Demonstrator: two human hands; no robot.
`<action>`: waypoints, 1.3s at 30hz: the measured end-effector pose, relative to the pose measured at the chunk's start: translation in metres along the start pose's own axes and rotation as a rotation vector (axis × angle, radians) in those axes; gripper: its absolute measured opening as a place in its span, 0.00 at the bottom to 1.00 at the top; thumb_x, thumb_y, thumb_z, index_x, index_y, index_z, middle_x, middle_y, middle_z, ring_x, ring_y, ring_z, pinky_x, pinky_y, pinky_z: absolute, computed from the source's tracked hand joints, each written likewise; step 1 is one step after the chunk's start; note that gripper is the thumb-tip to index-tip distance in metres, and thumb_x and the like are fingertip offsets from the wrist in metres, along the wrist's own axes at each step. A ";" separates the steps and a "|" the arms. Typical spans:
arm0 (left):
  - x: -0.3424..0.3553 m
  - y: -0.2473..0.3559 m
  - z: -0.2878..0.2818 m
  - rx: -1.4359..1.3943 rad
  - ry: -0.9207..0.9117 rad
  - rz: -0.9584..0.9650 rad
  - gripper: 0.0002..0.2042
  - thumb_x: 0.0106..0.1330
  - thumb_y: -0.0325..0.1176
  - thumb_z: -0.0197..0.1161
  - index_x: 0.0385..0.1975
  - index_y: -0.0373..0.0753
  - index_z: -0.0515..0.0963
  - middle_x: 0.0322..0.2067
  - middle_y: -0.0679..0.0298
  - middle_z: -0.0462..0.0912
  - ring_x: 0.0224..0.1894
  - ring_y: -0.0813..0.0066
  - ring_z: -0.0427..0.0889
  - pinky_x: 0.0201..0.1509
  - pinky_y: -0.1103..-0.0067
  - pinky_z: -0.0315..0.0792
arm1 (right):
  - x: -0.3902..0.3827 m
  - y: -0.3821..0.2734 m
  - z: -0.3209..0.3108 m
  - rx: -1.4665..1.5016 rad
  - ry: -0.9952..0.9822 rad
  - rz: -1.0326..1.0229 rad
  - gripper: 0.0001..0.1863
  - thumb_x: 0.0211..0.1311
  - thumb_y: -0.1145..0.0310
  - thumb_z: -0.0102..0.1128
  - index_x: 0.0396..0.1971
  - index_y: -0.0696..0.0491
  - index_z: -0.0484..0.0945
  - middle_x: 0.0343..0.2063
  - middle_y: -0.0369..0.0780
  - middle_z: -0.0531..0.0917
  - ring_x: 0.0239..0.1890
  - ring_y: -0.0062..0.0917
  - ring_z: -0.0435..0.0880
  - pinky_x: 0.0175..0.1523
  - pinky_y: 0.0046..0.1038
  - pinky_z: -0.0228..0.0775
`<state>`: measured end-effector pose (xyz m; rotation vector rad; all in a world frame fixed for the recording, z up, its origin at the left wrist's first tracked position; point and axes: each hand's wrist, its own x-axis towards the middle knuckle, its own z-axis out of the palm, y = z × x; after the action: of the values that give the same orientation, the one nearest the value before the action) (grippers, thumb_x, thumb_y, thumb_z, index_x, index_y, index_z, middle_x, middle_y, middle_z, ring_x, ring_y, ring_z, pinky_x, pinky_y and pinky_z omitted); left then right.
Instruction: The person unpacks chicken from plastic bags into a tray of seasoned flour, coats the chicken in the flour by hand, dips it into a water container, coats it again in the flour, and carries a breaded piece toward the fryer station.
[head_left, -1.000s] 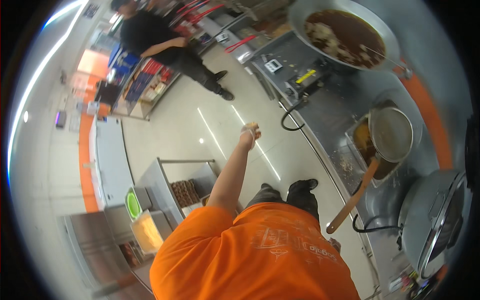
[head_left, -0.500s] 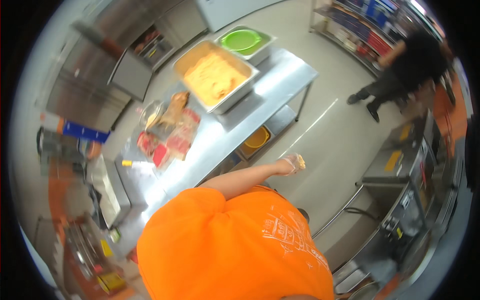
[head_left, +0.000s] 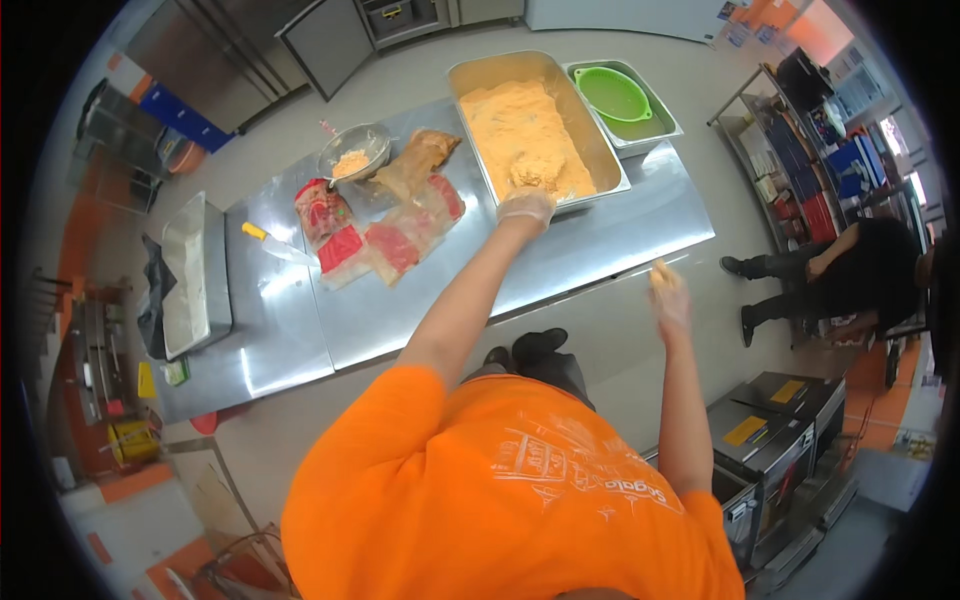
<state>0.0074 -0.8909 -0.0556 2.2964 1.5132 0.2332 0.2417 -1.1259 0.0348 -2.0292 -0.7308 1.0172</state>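
Note:
A deep metal pan on the steel table holds a thick bed of orange-yellow breading-like powder, heaped into a clump near its front end. My left hand, in a clear glove, reaches over the near rim to that clump; its fingertips are hidden there. To the right, off the table's front edge, my gloved right hand hovers over the floor. Its fingers are bunched and yellowish crumbs cover the tips; whether they hold a piece is unclear. Beside the big pan, a smaller metal pan carries a green strainer.
Left of the pan lie opened plastic bags, a brown bag and a metal sieve with crumbs. A yellow-handled knife and a long metal tray are farther left. Another person stands by shelves at right.
My left hand has gone from over the floor, right of the table, to the pan of breading. My right arm has come into view. The whole view has turned.

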 end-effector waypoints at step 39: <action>0.090 -0.030 -0.021 0.010 0.155 -0.067 0.14 0.59 0.34 0.56 0.32 0.30 0.84 0.38 0.43 0.85 0.43 0.47 0.85 0.48 0.65 0.79 | 0.174 -0.143 0.199 -0.486 0.055 -0.298 0.16 0.54 0.62 0.60 0.32 0.61 0.84 0.38 0.55 0.85 0.43 0.48 0.85 0.47 0.40 0.78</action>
<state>0.0118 -0.7939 -0.0542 2.2767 1.6669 0.3938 0.1436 -0.8441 -0.0037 -2.2439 -1.3042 0.6495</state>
